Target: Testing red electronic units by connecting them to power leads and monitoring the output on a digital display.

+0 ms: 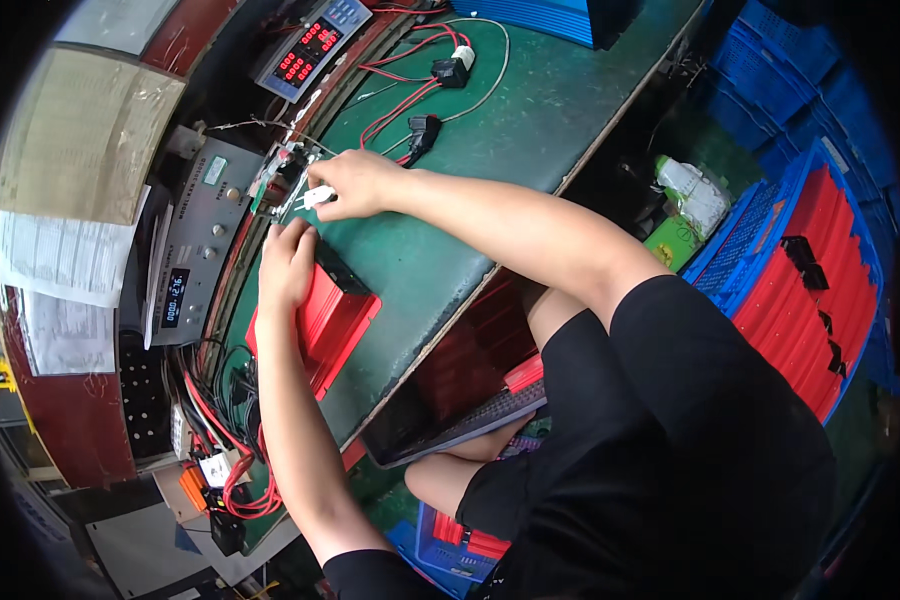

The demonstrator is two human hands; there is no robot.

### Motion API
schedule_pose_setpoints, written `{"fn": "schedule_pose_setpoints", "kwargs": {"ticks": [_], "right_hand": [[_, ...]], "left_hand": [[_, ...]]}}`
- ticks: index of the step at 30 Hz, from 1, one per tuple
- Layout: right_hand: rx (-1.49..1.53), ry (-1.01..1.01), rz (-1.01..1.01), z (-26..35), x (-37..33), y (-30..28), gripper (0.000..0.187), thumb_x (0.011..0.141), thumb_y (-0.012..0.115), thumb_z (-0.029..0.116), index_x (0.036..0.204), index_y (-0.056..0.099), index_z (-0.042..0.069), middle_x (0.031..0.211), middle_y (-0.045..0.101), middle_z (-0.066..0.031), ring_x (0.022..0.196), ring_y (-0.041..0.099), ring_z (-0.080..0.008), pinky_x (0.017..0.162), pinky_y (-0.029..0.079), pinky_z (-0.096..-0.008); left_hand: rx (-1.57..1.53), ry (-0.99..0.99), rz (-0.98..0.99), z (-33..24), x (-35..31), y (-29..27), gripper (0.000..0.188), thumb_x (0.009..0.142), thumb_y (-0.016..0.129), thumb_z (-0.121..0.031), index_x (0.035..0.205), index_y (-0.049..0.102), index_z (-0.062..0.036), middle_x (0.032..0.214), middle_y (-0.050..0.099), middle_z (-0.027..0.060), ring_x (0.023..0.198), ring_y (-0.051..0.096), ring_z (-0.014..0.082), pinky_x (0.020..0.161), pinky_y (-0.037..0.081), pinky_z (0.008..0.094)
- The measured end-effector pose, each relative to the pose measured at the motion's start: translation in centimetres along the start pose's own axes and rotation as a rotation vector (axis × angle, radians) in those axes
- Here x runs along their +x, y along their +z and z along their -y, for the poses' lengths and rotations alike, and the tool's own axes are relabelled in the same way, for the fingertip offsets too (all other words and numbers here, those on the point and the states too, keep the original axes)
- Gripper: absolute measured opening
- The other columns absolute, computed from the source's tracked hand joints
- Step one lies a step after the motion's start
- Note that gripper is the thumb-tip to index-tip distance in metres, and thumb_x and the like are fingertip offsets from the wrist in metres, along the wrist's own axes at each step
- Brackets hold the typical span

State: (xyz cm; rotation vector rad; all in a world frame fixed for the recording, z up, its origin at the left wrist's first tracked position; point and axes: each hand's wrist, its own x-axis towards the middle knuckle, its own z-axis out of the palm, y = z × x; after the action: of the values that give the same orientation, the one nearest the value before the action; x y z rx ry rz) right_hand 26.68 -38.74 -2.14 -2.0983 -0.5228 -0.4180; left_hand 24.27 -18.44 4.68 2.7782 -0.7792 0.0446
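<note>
A red ribbed metal case (320, 330) with a black end panel (342, 268) lies on the green bench top. My left hand (288, 262) is on its far left part, fingers curled over the end. Just beyond it, my right hand (355, 185) pinches a white plug (317, 196) between thumb and fingers. The plug points left, toward a small test fixture (275, 185) with a green board and metal parts. Whether the plug touches the fixture or the case I cannot tell. My left fingertips are partly hidden.
A grey power supply (205, 240) and a meter with red digits (310, 50) stand along the bench's left side. Black connectors (425, 135) with red wires lie farther back. A blue crate (725, 265) of red cases stands right, beyond the bench edge. Cables (235, 440) bunch at lower left.
</note>
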Motion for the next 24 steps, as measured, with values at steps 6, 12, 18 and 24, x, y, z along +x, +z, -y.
{"fn": "schedule_pose_setpoints", "kwargs": {"ticks": [6,12,18,24], "right_hand": [[0.076,-0.033,0.065,-1.6,-0.3,-0.5,0.046,0.076,0.073,0.047,0.101,0.069,0.009,0.097,0.072,-0.0156,0.095,0.069,-0.0344,0.084,0.054,-0.044],[0.068,-0.257,0.32,0.5,-0.3,-2.8,0.04,0.079,0.072,0.041,0.1,0.067,0.008,0.088,0.071,-0.0127,0.086,0.069,-0.0309,0.075,0.052,-0.0419],[0.046,-0.294,0.511,0.6,-0.7,-3.1,0.04,0.079,0.072,0.039,0.1,0.067,0.006,0.089,0.071,-0.0127,0.086,0.068,-0.031,0.075,0.052,-0.0406],[0.08,-0.243,0.45,0.6,-0.8,-2.9,0.042,0.08,0.071,0.04,0.101,0.066,0.005,0.091,0.07,-0.0134,0.087,0.068,-0.0303,0.077,0.052,-0.0395]], "left_hand": [[0.031,-0.062,-0.472,0.2,-1.4,2.2,0.039,0.102,0.044,-0.037,0.114,0.062,-0.0036,0.108,0.063,0.022,0.103,0.061,0.0412,0.087,0.048,0.0461],[-0.022,-0.37,-0.185,1.2,-3.9,0.2,0.051,0.102,0.038,-0.049,0.119,0.065,-0.0091,0.116,0.068,0.0204,0.111,0.063,0.0382,0.097,0.044,0.0489],[0.011,-0.419,-0.182,1.3,-3.7,1.0,0.05,0.1,0.041,-0.05,0.118,0.067,-0.0104,0.109,0.071,0.0187,0.109,0.064,0.0365,0.099,0.041,0.0455],[0.07,-0.457,-0.186,0.1,-3.8,0.6,0.052,0.098,0.043,-0.054,0.116,0.068,-0.0123,0.108,0.072,0.0161,0.111,0.063,0.0351,0.101,0.036,0.0524]]}}
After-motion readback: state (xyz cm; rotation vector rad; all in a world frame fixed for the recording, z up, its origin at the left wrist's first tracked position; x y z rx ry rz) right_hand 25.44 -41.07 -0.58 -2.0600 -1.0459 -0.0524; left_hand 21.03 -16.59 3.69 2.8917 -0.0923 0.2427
